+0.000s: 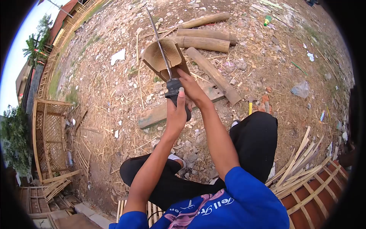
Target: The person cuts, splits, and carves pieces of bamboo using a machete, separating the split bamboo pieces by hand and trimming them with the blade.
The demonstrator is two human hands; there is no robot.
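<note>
Left hand (175, 117): wrapped around a black handle (173, 84), thumb lying up along it.
Right hand (189, 87): fingers on the near right edge of a hollow bamboo piece (173, 51); full grip hidden, can't tell if it's pinching.
Blade (158, 40): runs from the handle away from the body, slightly left, passing across the bamboo's open mouth. Contact between the two: can't tell.
Bamboo piece: just beyond the left hand, tilted, open end facing up. Long axis partly hidden; right hand is the nearer, touching it.
Plank (158, 115): on the ground (106, 95) below the hands, slanting from near left to far right.
Split length (213, 74): right of the bamboo piece, right end near the plank.
Poles (204, 44): grouped farther out.
Hammer (250, 107): yellow handle, beside the right knee.
Strips (301, 152): piled toward the ground's near right corner.
Lattice frame (53, 141): ground's left edge.
</note>
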